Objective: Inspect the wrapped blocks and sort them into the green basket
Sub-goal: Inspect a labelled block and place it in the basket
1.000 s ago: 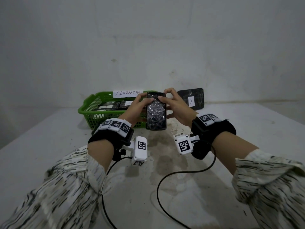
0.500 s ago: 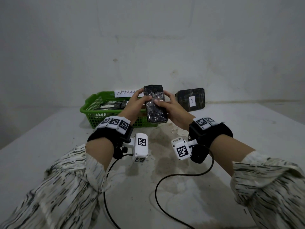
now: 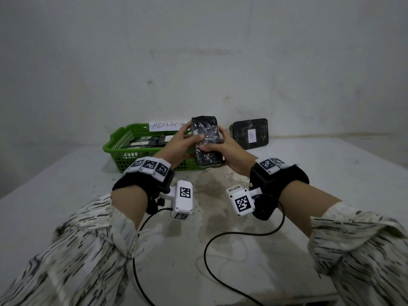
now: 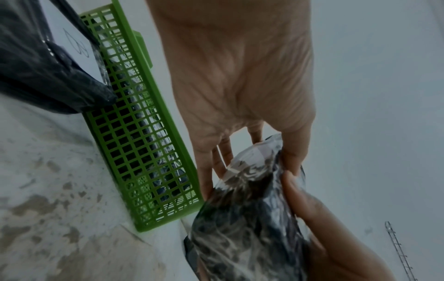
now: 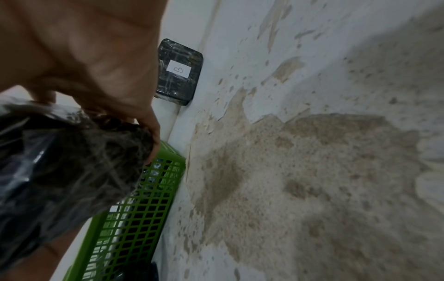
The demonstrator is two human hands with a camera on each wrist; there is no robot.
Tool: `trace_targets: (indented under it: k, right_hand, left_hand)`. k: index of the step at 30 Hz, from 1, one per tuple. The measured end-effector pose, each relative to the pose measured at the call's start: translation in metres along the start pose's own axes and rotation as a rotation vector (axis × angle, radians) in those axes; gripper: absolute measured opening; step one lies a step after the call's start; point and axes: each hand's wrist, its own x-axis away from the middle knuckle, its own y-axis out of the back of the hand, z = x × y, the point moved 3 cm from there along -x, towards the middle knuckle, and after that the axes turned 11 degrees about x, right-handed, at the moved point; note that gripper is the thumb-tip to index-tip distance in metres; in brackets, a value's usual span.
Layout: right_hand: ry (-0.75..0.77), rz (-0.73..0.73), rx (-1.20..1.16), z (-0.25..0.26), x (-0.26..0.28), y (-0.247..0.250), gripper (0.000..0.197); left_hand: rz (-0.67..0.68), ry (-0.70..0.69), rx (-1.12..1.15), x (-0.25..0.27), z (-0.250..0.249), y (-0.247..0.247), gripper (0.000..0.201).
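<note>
Both hands hold one dark block wrapped in clear film (image 3: 206,140) upright above the table, in front of the green basket (image 3: 123,138). My left hand (image 3: 183,143) grips its left side, thumb across the front. My right hand (image 3: 223,149) grips the right side, thumb on the front. The left wrist view has the wrapped block (image 4: 245,218) pinched between fingers beside the basket (image 4: 144,133). In the right wrist view the block (image 5: 60,161) fills the lower left over the basket (image 5: 134,218). Several wrapped blocks (image 3: 145,142) lie inside the basket.
A paper label reading ABNORMAL (image 3: 169,125) stands on the basket's back rim. Another wrapped block with a white B tag (image 3: 250,134) leans on the wall at the right. A black cable (image 3: 220,239) loops over the stained table (image 3: 66,184) near me.
The block has been turned and raised a little in both hands, from tilted toward me to more upright. Both hands keep hold of it.
</note>
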Motion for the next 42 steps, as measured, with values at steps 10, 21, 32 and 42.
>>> trace_targets:
  k: [10, 21, 32, 42]
  right_hand:
    - [-0.048, 0.181, -0.031, 0.003, 0.005, 0.003, 0.068]
    - [0.025, -0.138, 0.158, 0.006, 0.002, 0.009, 0.095]
    - [0.232, -0.211, 0.089, 0.017, -0.006, 0.014, 0.036]
    - [0.017, -0.108, -0.021, 0.01, -0.009, 0.009, 0.039]
  left_hand:
    - [-0.028, -0.003, 0.052, -0.005, 0.001, 0.006, 0.045]
    - [-0.197, -0.152, -0.176, -0.012, -0.003, 0.016, 0.031]
    - [0.02, 0.05, 0.129, -0.004, 0.01, 0.001, 0.051]
    - [0.103, 0.081, 0.078, 0.0, 0.003, 0.0, 0.048]
